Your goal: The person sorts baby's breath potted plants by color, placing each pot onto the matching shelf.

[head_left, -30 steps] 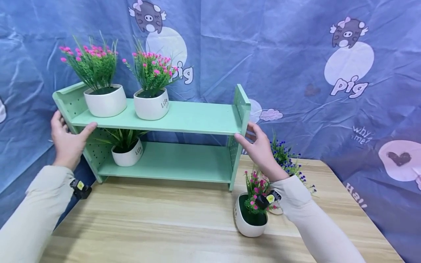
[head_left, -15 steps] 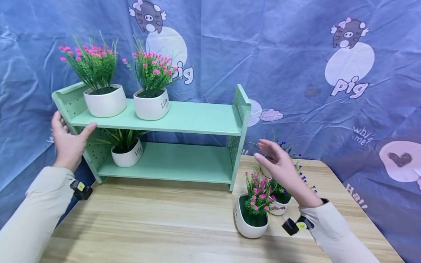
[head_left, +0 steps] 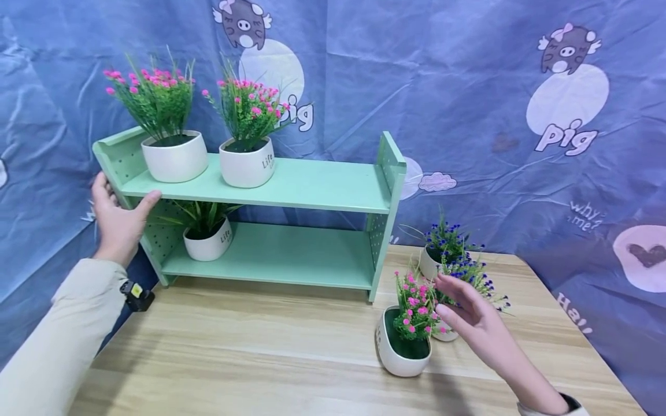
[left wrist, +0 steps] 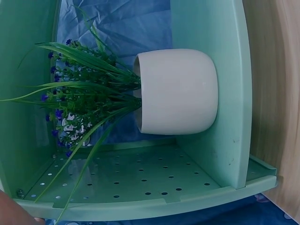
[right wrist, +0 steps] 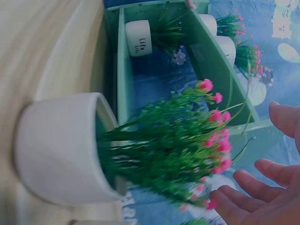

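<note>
My left hand [head_left: 121, 222] holds the left side panel of a green two-tier shelf [head_left: 322, 185]; the thumb lies at the upper board's front edge, with the other fingers partly hidden outside the panel. My right hand [head_left: 481, 326] hovers beside a white pot of pink flowers [head_left: 404, 346] standing on the table. In the right wrist view, the fingers [right wrist: 269, 171] are spread and loosely bent near the pink blossoms [right wrist: 220, 143], holding nothing. Two pots of blue flowers [head_left: 450, 238] stand behind that hand, one partly covered by it.
Two white pots with pink flowers [head_left: 174, 157] [head_left: 248, 164] sit on the upper board's left half. A leafy pot [head_left: 208, 240] stands at the lower board's left; the left wrist view shows small purple blossoms [left wrist: 58, 114] on it. Behind the wooden table [head_left: 250, 346] hangs a blue cloth [head_left: 468, 104].
My right hand has let go of the shelf's right side and moved right, down and nearer, to beside the pink-flowered pot. My left hand stays at the shelf. The head view has shifted slightly.
</note>
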The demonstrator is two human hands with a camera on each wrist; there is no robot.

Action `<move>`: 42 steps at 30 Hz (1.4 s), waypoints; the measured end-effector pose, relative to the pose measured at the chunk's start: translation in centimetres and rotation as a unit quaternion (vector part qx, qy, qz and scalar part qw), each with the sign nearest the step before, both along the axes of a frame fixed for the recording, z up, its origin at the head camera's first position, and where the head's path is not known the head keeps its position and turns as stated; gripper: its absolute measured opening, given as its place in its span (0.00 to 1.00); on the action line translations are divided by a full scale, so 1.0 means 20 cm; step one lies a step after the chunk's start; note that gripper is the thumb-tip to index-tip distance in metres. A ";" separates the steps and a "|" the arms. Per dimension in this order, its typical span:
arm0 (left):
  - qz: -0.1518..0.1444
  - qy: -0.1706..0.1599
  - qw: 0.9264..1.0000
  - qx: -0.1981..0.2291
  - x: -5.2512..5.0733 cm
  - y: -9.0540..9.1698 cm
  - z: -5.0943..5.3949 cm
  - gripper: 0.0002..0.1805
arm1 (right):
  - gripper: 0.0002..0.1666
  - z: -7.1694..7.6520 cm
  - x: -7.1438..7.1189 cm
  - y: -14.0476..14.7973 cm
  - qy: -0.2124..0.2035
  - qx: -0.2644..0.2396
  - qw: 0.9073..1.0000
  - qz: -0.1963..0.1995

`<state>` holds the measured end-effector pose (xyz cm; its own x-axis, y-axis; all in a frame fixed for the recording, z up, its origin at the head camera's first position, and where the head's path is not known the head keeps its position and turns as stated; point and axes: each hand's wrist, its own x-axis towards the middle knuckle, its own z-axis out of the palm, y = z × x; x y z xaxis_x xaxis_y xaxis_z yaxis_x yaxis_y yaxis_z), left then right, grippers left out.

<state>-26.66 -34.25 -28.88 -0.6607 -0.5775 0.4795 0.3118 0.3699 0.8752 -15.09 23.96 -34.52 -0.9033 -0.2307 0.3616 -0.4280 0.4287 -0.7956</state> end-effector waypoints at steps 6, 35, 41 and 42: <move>0.003 -0.012 1.000 0.001 -0.01 0.00 0.00 0.47 | 0.31 -0.13 0.09 0.06 -0.053 -0.023 0.998 -0.018; -0.001 0.003 1.000 0.011 -0.02 -0.01 -0.01 0.45 | 0.59 -0.43 0.08 -0.14 -0.219 0.024 0.968 -0.120; 0.000 0.002 1.000 0.010 -0.02 -0.01 -0.01 0.45 | 0.62 -0.44 0.06 -0.12 -0.240 0.022 0.964 -0.116; 0.000 0.001 1.000 0.011 -0.02 -0.01 -0.01 0.45 | 0.62 -0.44 0.06 -0.12 -0.240 0.020 0.964 -0.112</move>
<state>-27.05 -34.45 -29.09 -0.6589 -0.5887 0.4682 0.3137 0.3507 0.8824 -13.88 21.64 -43.32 -0.9932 -0.0159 -0.1151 0.0915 0.5026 -0.8596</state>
